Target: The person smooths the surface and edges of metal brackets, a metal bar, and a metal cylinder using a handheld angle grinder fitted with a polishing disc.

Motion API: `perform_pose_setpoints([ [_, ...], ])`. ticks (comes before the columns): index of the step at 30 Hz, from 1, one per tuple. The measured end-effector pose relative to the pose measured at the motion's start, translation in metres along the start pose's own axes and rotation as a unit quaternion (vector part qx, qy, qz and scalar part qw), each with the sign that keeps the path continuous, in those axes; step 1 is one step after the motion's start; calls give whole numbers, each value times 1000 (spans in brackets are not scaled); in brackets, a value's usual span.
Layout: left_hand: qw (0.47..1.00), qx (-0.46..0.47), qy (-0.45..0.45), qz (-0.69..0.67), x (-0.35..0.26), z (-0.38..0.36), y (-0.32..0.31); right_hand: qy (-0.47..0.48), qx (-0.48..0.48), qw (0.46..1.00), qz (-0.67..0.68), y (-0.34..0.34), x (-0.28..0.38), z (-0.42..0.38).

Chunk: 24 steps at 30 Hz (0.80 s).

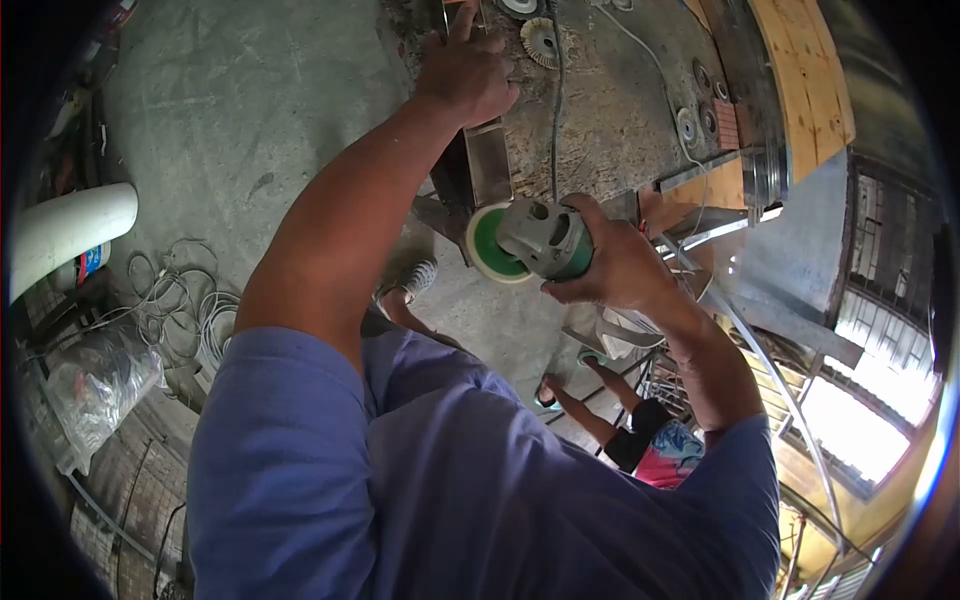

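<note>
- Head view: two bare hands, one grinder (545, 238) with one green-and-cream disc (492, 243), one long metal bar (490, 168).
- Right hand (622, 262): fingers clamped around the grinder's body, just off the bench's near end, above the floor.
- Left hand (468, 78): on the bar, index finger stretched along it, the others bent; I cannot tell whether they grip.
- The bar lies along the left edge of the bench (610, 135); at least four loose discs (540, 43) lie farther in.
- Bare concrete floor (270, 110) opens left of the bench; coiled cable (165, 295) lies beyond the left elbow.
- The top border crops the bar; disc-to-bar contact is unclear.
- One other person (655, 440) shows as legs and shorts, the rest hidden by the right sleeve (735, 490).
</note>
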<state>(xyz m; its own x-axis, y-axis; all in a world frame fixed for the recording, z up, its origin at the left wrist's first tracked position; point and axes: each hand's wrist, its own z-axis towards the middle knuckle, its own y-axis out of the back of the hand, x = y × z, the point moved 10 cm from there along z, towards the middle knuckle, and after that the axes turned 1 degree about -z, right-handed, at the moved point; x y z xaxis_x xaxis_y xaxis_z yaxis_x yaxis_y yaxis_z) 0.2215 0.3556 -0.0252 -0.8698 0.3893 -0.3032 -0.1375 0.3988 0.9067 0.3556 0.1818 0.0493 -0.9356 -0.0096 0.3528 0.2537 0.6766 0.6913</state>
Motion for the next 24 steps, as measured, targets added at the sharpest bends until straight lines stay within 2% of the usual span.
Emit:
perform_pose_setpoints([
  [1, 999, -7, 19, -30, 2, -7, 8, 5, 5, 1000, -6, 1, 3, 2],
  [4, 998, -59, 30, 10, 10, 5, -2, 0, 14, 1000, -13, 4, 5, 4],
  [5, 984, -174, -24, 44, 6, 20, -14, 4, 10, 1000, -12, 7, 3, 3],
  [7, 905, -390, -126, 117, 2, 42, -56, 17, 2, 1000, -8, 11, -6, 4],
  [10, 979, -203, 19, -4, 4, -4, 5, -19, 14, 1000, -10, 12, -11, 3],
  [14, 983, -185, 17, 3, 4, 0, 0, 6, 28, 1000, -4, -4, 7, 7],
  [16, 983, -182, 17, -1, 3, -4, 6, 12, 10, 998, -54, -5, 4, 4],
  [19, 994, -56, -20, -90, 6, -3, 5, -1, 1, 998, -57, 4, -2, 1],
  [22, 994, -86, -70, 7, -5, 6, 1, 0, 4, 1000, -23, 9, -4, 3],
  [24, 986, -155, -61, 19, -1, 3, 4, 1, 18, 1000, -6, 9, -2, 6],
])
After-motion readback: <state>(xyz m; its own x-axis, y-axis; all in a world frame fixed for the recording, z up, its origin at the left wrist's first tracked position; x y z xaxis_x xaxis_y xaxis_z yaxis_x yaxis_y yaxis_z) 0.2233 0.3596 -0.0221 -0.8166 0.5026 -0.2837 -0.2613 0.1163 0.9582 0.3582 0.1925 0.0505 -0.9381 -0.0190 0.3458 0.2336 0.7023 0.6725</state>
